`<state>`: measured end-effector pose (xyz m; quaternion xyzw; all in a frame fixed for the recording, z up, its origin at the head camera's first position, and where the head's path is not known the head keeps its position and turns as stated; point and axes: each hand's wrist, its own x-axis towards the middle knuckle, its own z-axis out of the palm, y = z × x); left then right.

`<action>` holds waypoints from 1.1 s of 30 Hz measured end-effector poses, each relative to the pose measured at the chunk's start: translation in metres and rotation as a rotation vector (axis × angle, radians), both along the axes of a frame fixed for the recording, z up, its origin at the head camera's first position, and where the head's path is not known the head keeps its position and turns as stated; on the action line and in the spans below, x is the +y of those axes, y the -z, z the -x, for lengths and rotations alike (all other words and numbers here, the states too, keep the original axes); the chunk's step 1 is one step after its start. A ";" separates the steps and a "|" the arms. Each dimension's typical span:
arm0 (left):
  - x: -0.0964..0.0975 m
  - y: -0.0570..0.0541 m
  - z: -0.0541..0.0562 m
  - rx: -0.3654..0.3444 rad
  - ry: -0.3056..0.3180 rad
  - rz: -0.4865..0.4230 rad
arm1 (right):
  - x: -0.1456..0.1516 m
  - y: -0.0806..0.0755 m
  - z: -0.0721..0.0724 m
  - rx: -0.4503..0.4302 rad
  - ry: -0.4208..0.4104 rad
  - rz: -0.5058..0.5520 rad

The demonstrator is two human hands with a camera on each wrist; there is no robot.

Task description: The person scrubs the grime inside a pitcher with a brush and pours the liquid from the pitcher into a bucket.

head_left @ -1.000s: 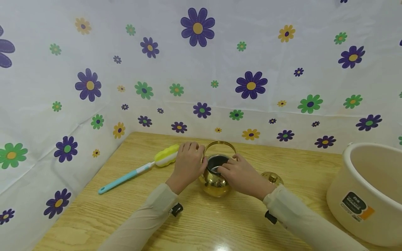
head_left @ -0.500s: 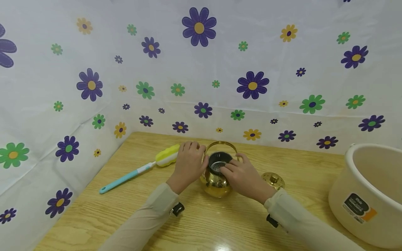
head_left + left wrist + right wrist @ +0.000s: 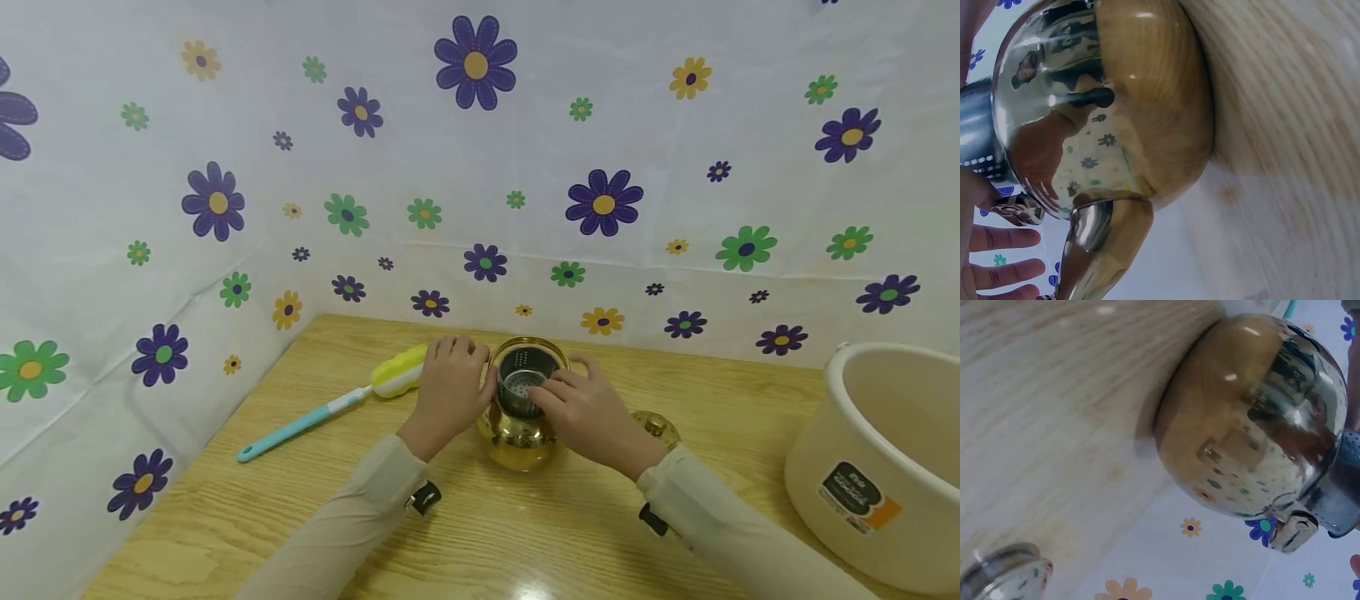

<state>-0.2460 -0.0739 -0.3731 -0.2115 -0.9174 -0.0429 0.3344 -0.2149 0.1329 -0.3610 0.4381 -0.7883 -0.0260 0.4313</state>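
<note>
A shiny gold teapot (image 3: 519, 442) stands on the wooden table, its spout (image 3: 1110, 237) beneath my left hand. Its metal strainer basket (image 3: 517, 382), with a perforated base and sides, rises above the opening, its lower part just inside or at the mouth. My right hand (image 3: 592, 417) pinches the strainer's right side, fingertips reaching over its rim. My left hand (image 3: 453, 392) presses the strainer's left side with its thumb; its other fingers (image 3: 1010, 272) stay spread and fairly straight. The gold bail handle (image 3: 525, 340) arches behind the strainer.
The gold lid (image 3: 657, 427) rests on the table beside the right wrist. A brush (image 3: 300, 429) with a blue handle and yellow sponge head lies left. A large cream bucket (image 3: 847, 450) stands right. Flowered cloth (image 3: 480, 167) hangs behind the table.
The strainer has risen out of the teapot, so more of its wall and holed bottom shows. My right hand has shifted slightly right; my left hand has hardly moved.
</note>
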 end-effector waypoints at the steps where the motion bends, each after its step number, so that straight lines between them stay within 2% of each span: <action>1: 0.000 0.000 0.000 -0.002 0.004 -0.004 | 0.001 -0.001 0.000 0.001 -0.002 0.006; 12: 0.004 0.004 -0.001 0.013 0.000 0.011 | 0.015 -0.014 -0.002 -0.013 -0.022 0.079; 19: 0.005 0.005 0.000 0.033 -0.002 0.020 | 0.039 -0.018 -0.007 -0.056 0.018 0.093; 26: 0.005 0.005 0.001 0.019 -0.002 0.023 | 0.070 -0.016 -0.011 -0.063 0.074 0.116; 33: 0.004 0.007 0.002 0.044 0.007 0.021 | 0.101 -0.010 -0.010 -0.043 0.117 0.121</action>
